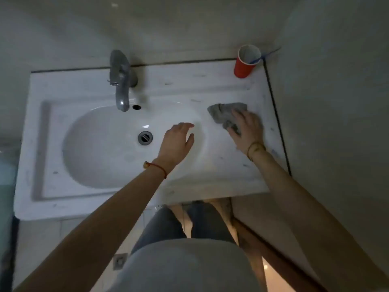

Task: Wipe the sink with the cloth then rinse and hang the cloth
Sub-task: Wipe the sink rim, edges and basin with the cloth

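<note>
The oval bowl of the sink lies open to a hand except under the faucet overhanging its back edge, while the right ledge is bare between the cloth and the red cup — hemmed by the side wall.

No legible text or labels anywhere.

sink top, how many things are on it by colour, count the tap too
grey: 2, the cloth under the right hand and the metal tap
red: 1, the cup
blue: 1, the toothbrush in the cup
total: 4
</note>
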`<state>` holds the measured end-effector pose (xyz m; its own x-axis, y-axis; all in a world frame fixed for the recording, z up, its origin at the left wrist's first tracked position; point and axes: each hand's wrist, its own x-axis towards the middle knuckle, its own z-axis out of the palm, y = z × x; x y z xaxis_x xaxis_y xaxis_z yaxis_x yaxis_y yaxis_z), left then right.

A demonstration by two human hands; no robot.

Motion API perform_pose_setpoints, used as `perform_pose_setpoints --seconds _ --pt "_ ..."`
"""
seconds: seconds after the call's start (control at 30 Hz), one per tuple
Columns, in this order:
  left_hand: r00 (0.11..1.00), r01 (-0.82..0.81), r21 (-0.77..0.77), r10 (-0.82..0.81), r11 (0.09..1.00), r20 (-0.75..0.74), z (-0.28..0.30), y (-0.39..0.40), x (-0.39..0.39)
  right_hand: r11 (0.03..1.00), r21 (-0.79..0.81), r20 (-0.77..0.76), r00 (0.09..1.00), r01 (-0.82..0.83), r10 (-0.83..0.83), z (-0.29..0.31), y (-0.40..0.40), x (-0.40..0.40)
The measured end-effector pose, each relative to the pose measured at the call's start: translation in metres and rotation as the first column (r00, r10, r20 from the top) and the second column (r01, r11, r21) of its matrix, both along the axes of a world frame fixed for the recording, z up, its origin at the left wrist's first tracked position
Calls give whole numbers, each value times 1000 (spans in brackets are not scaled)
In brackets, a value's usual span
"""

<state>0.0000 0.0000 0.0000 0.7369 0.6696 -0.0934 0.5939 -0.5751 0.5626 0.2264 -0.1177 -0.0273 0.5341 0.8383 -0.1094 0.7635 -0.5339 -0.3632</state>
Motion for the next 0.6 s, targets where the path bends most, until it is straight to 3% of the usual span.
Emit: perform_pose_setpoints --seconds 0.17,0.43,0.6 --pt "999 23 117 -17 993 -49 -30 15 41 996 -51 -3 997 -80 80 -24 31 18" --pt "989 81 187 -57 979 -133 -77 34 54 992 4 170 978 -125 123 -47 83 26" --pt "994 75 230 -55 970 -92 -94 34 53 995 67 201 978 -71 56 -61 93 14"
